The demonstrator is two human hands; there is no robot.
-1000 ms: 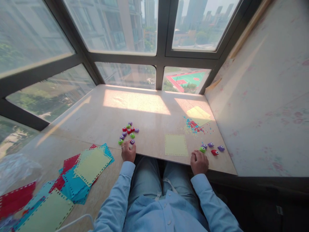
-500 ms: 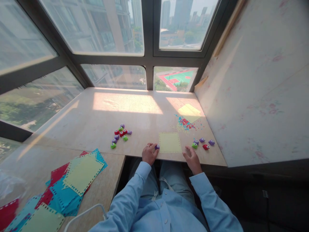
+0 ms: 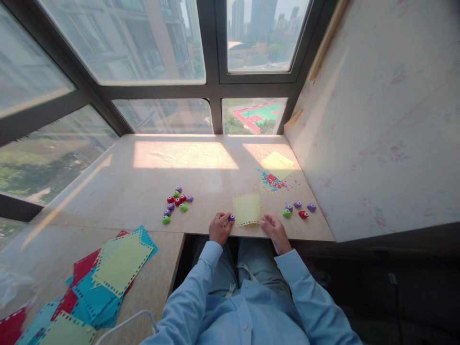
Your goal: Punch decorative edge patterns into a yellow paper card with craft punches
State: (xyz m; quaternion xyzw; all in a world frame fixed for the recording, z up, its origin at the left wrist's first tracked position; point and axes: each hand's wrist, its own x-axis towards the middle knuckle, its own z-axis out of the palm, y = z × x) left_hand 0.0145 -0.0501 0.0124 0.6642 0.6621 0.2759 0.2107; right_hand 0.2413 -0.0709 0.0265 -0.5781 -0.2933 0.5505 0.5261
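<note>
My left hand (image 3: 220, 228) is closed on a small purple punch (image 3: 231, 218) at the table's near edge, just left of a yellow paper square (image 3: 247, 209) with punched edges. My right hand (image 3: 273, 228) pinches the lower right corner of that yellow square, whose near edge is lifted a little. A cluster of several small red, green and purple punches (image 3: 176, 202) lies to the left on the table (image 3: 143, 182). Several more punches (image 3: 298, 209) sit to the right.
A heap of coloured paper bits (image 3: 270, 181) and another yellow sheet (image 3: 279, 163) lie at the far right. A stack of teal, red and yellow punched sheets (image 3: 108, 270) covers the lower side table on the left. A wall (image 3: 377, 120) rises on the right; windows stand behind.
My left hand took a purple punch from the left cluster and carried it right to the yellow square. My right hand moved left from the right punches onto the square's corner.
</note>
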